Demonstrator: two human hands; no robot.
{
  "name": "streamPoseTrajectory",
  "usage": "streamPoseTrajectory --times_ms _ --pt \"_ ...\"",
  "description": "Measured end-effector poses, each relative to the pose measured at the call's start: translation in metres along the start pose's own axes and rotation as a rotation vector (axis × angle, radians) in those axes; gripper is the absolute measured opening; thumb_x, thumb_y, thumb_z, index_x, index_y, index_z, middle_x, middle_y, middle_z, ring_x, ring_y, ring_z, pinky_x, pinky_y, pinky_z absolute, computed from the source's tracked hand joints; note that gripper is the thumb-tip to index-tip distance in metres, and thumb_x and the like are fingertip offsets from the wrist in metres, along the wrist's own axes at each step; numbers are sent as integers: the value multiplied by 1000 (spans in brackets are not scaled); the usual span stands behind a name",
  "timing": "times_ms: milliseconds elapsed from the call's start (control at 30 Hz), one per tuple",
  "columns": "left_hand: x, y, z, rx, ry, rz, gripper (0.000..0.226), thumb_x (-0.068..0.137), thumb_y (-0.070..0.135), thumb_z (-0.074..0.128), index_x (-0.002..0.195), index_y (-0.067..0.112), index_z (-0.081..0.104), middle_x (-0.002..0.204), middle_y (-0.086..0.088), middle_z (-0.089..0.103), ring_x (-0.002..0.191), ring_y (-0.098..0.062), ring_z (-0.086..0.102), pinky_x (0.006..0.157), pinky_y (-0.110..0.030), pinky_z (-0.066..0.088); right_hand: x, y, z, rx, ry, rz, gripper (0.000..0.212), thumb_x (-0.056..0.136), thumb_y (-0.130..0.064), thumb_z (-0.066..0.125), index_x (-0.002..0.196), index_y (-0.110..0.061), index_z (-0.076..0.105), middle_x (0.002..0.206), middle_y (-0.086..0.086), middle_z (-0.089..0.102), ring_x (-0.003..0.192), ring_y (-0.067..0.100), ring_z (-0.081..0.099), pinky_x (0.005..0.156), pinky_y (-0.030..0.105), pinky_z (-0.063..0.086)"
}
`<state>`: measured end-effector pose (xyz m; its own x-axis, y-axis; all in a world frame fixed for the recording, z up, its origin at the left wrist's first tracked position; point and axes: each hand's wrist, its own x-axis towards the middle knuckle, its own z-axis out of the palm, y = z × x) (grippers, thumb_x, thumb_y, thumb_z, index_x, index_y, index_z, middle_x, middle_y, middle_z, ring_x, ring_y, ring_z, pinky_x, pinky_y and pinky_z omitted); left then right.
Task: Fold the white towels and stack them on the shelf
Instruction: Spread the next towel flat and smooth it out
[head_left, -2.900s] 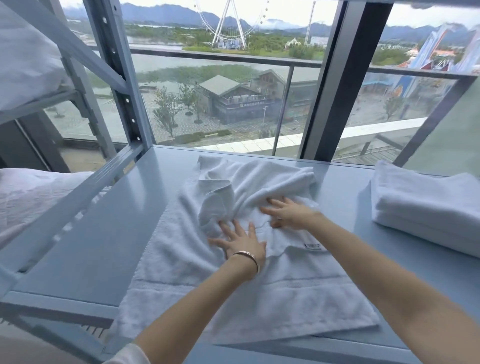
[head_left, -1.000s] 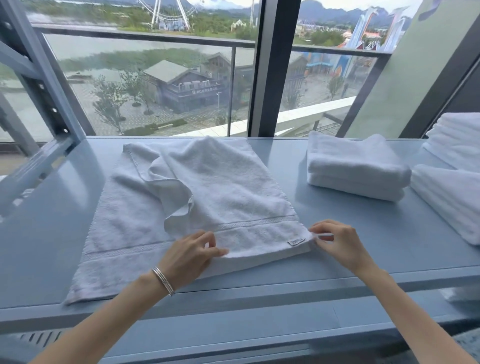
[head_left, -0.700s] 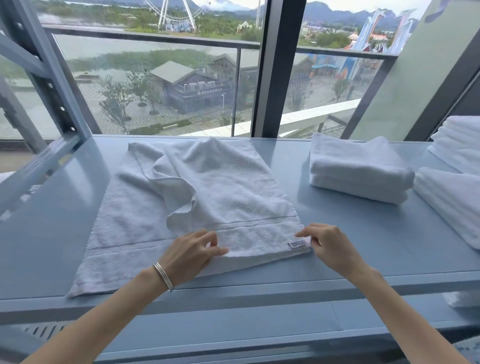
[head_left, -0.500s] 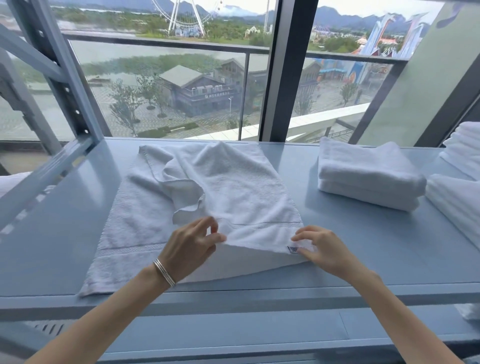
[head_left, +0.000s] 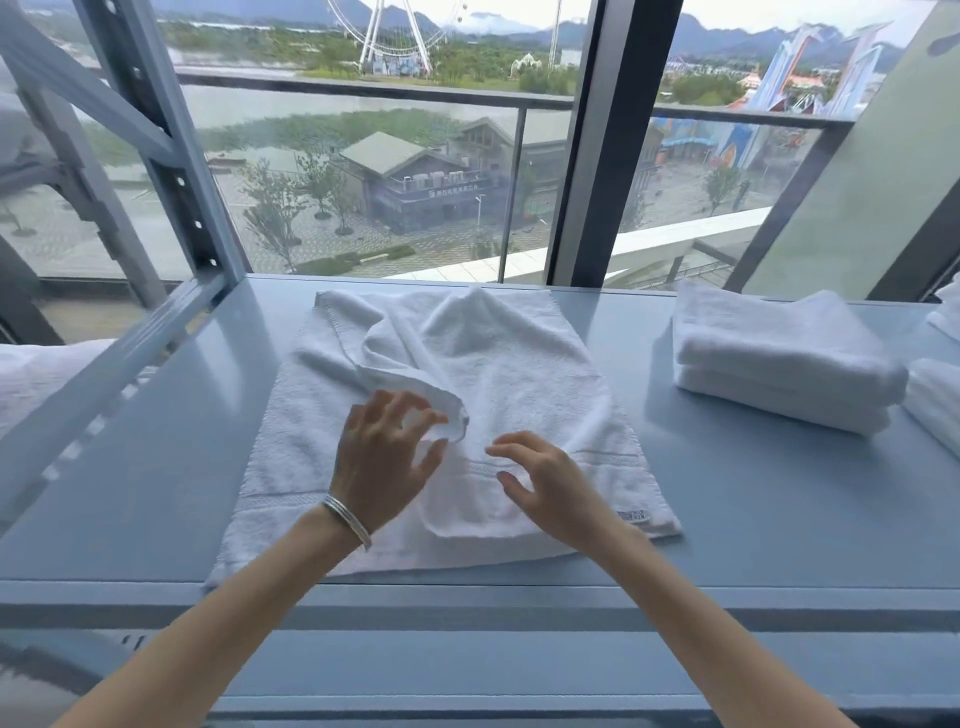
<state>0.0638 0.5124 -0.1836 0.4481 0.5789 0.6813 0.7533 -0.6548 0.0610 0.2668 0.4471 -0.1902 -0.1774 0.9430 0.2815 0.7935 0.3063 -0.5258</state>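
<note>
On a blue-grey shelf (head_left: 156, 467), a left hand (head_left: 382, 462) with spread fingers is touching a bunched fold of a rumpled white towel (head_left: 519, 374), while a right hand (head_left: 550, 486) is hovering open just beside, holding nothing.

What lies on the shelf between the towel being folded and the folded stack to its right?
Nothing: in the head view only bare blue shelf separates the spread towel from the folded stack.
</note>
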Motion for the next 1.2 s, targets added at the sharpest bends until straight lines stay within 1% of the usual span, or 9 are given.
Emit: streamPoseTrajectory --times_ms 167,333,433,600,733,800,933,1100,1200 --pt "23 -15 4 -163 -316 -355 43 73 37 72 108 18 56 93 3 64 88 -22 62 73 -37 51 21 -28 31 89 -98 -2 46 91 -16 55 136 -12 46 139 -3 45 123 16 49 100 30 41" --pt "17 -15 -2 -446 -355 -465 45 79 47 67 111 17 54 94 3 67 84 -15 65 75 -34 52 26 -37 45 -74 -183 -223 66 91 -11 52 148 -22 21 154 -13 9 142 10 10 110 22 17" --pt "5 -29 -16 -326 -294 -474 34 77 46 64 89 15 61 77 1 68 79 -19 65 67 -31 49 35 -51 59 -50 -223 -340 56 90 -11 52 143 -18 35 153 -15 6 142 6 0 113 25 15" --pt "-35 -66 -60 -147 -241 -758 31 62 46 50 65 15 50 58 -1 54 69 -30 55 57 -29 36 36 -66 85 173 -255 -390 26 88 -20 50 104 -13 69 125 -1 62 131 16 43 107 32 36" --pt "-88 -92 -91 2 -624 -863 27 62 48 51 61 21 48 68 9 64 75 -19 60 57 -24 36 36 -78 95 121 -173 -199 43 88 -42 44 116 -15 64 123 2 59 115 21 55 98 32 43" --pt "-92 -100 -95 98 -618 -761 12 76 41 58 80 30 58 88 10 63 90 -17 60 69 -25 40 35 -87 99 -35 -174 -68 53 87 -49 35 126 -21 57 130 3 54 122 25 48 101 37 39" --pt "-64 -116 -63 1 -317 -298 35 72 15 61 107 18 64 111 -2 62 99 -29 60 80 -38 51 25 -101 102 -398 -384 191 53 89 -65 15 133 -44 36 148 -5 22 140 37 10 101 67 14" --pt "-33 -121 -18 -52 -650 -77 50 75 35 34 106 21 69 117 -6 64 106 -30 61 88 -39 51 8 -77 85 -354 -439 272 39 92 -61 22 130 -51 26 149 -10 4 138 42 -12 93 78 -2" --pt "-46 -107 -10 -28 -627 -94 46 74 49 37 100 29 70 102 1 66 88 -25 65 66 -30 54 25 -35 67 -291 -429 204 59 71 -78 12 122 -54 30 147 -17 8 141 34 -12 94 77 -7"
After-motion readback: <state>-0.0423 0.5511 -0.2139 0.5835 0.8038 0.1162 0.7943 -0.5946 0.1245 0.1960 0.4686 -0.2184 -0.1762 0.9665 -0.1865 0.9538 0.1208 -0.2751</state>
